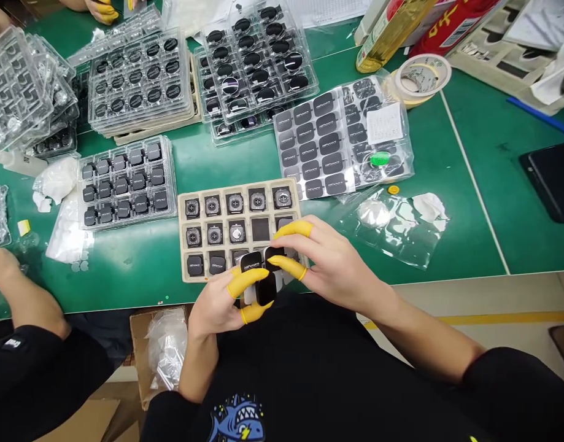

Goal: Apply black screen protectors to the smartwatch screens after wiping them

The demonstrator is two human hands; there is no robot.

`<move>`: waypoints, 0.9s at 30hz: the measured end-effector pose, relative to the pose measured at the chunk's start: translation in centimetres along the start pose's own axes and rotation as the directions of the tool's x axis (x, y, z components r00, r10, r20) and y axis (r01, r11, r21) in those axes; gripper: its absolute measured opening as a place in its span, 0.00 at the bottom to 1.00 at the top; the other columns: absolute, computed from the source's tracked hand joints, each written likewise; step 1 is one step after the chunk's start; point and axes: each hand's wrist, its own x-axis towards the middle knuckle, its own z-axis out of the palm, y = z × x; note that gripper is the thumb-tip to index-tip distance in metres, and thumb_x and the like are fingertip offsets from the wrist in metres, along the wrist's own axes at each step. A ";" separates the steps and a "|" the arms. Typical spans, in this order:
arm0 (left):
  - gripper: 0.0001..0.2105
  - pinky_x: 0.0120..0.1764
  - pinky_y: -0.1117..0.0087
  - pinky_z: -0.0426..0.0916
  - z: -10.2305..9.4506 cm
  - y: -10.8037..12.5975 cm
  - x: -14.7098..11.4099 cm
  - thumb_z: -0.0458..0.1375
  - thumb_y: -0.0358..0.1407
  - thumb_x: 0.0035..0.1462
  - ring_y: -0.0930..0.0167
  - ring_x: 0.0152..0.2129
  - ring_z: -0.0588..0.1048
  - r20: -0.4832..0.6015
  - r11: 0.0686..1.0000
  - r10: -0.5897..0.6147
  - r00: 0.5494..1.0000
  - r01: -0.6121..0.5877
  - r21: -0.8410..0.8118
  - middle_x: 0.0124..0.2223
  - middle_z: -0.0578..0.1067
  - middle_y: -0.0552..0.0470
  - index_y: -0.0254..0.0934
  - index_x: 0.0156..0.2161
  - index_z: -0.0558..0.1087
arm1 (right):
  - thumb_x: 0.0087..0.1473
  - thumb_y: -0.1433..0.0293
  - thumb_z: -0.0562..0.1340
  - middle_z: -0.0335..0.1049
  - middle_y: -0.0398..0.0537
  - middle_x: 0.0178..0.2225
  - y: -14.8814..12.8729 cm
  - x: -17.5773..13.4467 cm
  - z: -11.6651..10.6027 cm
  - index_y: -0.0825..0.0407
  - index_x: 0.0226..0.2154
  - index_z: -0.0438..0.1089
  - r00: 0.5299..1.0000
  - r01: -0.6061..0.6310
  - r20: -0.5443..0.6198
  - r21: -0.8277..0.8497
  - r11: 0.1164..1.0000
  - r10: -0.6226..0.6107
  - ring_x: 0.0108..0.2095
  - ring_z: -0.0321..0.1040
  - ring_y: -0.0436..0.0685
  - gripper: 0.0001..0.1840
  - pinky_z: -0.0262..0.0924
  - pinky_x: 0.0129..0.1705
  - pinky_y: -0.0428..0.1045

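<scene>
My left hand [221, 301], with yellow finger cots on its fingertips, is closed around a smartwatch body [266, 290] with a dark glossy face. A black rounded label [251, 263] with white lettering stands up at the same fingers. Yellow-tipped fingers of my right hand [337, 261] pinch a small black rounded piece [273, 252] just above the watch body; whether it is a label or a film I cannot tell. Beneath and beyond both hands lies a beige compartment tray [182, 245] of watch bodies, some showing their round sensor backs, others black lettered faces. One compartment [261, 229] shows only its dark bottom.
Sheets of lettered black labels [316, 144] lie behind the tray, near a tape roll [422, 77]. Clear trays of parts [125, 181] and stacked trays [139, 80] stand left and back. A plastic bag [396, 227] and a phone [551, 181] lie right. A co-worker's arm [28, 294] is at left.
</scene>
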 end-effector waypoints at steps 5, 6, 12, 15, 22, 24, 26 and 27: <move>0.28 0.44 0.68 0.84 -0.2 0.2 0.1 0.70 0.37 0.67 0.64 0.41 0.89 0.024 0.998 0.023 0.999 -0.024 0.056 0.45 0.88 0.47 0.42 0.70 0.73 | 0.74 0.70 0.65 0.83 0.54 0.43 -0.1 0.0 0.0 0.49 0.51 0.77 1.000 0.021 -0.016 -0.016 1.000 -0.022 0.43 0.76 0.63 0.06 0.75 0.45 0.58; 0.28 0.44 0.68 0.85 -0.3 0.2 0.2 0.70 0.38 0.67 0.64 0.41 0.89 0.022 0.999 0.024 0.999 -0.025 0.047 0.46 0.88 0.47 0.42 0.70 0.73 | 0.74 0.70 0.65 0.83 0.53 0.43 -0.1 -0.1 0.0 0.49 0.51 0.78 1.000 0.020 -0.018 -0.013 1.000 -0.020 0.43 0.76 0.63 0.06 0.75 0.45 0.58; 0.28 0.45 0.68 0.85 -0.3 0.1 0.4 0.71 0.39 0.66 0.63 0.41 0.89 0.026 1.000 0.022 0.999 -0.021 -0.004 0.47 0.89 0.45 0.43 0.69 0.74 | 0.75 0.69 0.65 0.83 0.53 0.45 0.4 -0.5 0.5 0.47 0.55 0.80 0.999 0.031 -0.019 0.023 0.999 -0.030 0.46 0.77 0.63 0.11 0.76 0.48 0.60; 0.29 0.46 0.68 0.85 -0.3 0.1 0.3 0.73 0.38 0.65 0.63 0.42 0.90 0.030 1.000 0.016 0.999 -0.015 -0.021 0.48 0.89 0.45 0.42 0.68 0.74 | 0.74 0.70 0.66 0.83 0.53 0.44 0.5 -0.5 0.6 0.48 0.55 0.80 0.998 0.059 -0.039 0.025 0.998 -0.058 0.44 0.76 0.62 0.11 0.76 0.48 0.59; 0.29 0.49 0.68 0.85 -0.2 0.1 -0.1 0.72 0.35 0.64 0.64 0.46 0.90 0.031 0.999 -0.024 0.999 0.024 -0.029 0.50 0.89 0.45 0.43 0.68 0.74 | 0.74 0.71 0.66 0.84 0.50 0.43 0.7 -0.5 0.6 0.47 0.54 0.78 0.997 0.076 -0.026 0.070 0.995 -0.074 0.42 0.75 0.61 0.09 0.75 0.46 0.58; 0.29 0.48 0.69 0.85 -0.3 0.1 -0.1 0.72 0.35 0.65 0.64 0.45 0.90 0.031 0.999 -0.020 0.999 0.021 -0.029 0.50 0.89 0.46 0.44 0.68 0.74 | 0.74 0.71 0.65 0.84 0.50 0.42 0.8 -0.5 0.7 0.47 0.54 0.77 0.997 0.074 -0.024 0.085 0.994 -0.072 0.42 0.76 0.61 0.09 0.74 0.45 0.57; 0.28 0.48 0.68 0.85 -0.3 0.1 -0.1 0.72 0.35 0.65 0.64 0.45 0.90 0.027 0.999 -0.018 0.999 0.019 -0.027 0.50 0.89 0.46 0.44 0.68 0.74 | 0.74 0.72 0.66 0.84 0.49 0.41 0.8 -0.5 0.7 0.47 0.53 0.76 0.998 0.069 -0.020 0.110 0.992 -0.067 0.41 0.76 0.60 0.09 0.74 0.44 0.56; 0.28 0.48 0.68 0.85 -0.3 0.1 -0.1 0.72 0.35 0.64 0.64 0.45 0.90 0.027 0.999 -0.018 0.999 0.019 -0.029 0.50 0.89 0.46 0.43 0.68 0.74 | 0.74 0.73 0.66 0.84 0.48 0.41 0.9 -0.5 0.7 0.47 0.53 0.76 0.998 0.067 -0.017 0.125 0.990 -0.066 0.40 0.76 0.60 0.08 0.73 0.44 0.56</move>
